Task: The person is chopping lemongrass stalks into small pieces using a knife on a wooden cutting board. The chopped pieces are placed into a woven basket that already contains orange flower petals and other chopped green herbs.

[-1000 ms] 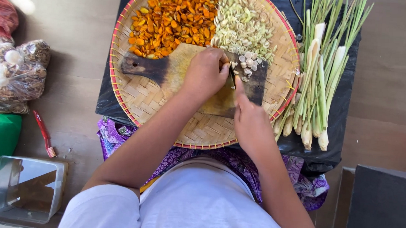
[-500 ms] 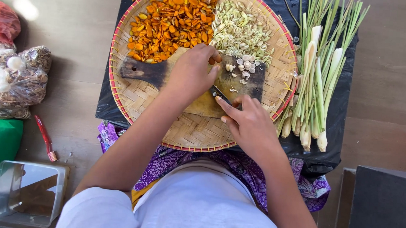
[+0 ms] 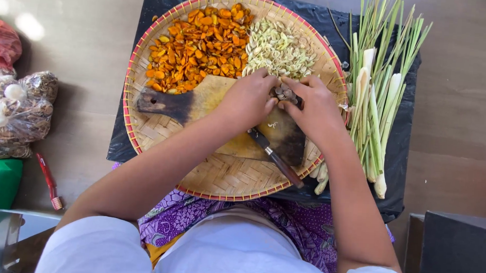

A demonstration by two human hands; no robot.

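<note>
Both hands meet at the far edge of the wooden chopping board (image 3: 227, 116), cupped toward each other around a small heap of pale, greyish sliced pieces (image 3: 285, 93). The left hand (image 3: 250, 98) curls in from one side and the right hand (image 3: 315, 107) from the other, so the pieces are penned between the fingers and can be gathered in one scoop instead of scattering. Each grip is half closed, fingers bent around the slices, not clenched. The knife (image 3: 275, 157) lies released on the board just below the hands, its blade under the left wrist and its dark handle pointing toward the person's lap, set down where it frees both hands yet stays within reach. The board sits inside one round woven bamboo tray (image 3: 219, 179), which catches stray cuttings and keeps the sorted piles together: one heap of orange turmeric slices (image 3: 198, 44) on the left and one heap of pale green sliced lemongrass (image 3: 279, 48) just beyond the hands, touching but separate by colour. One bundle of whole lemongrass stalks (image 3: 378, 99), too many to count, lies beside the tray on the right, on the black plastic sheet (image 3: 399, 176) that covers the surface. At the far left sit two clear bags of dried goods (image 3: 14, 113) and one red bag (image 3: 1, 41).
</note>
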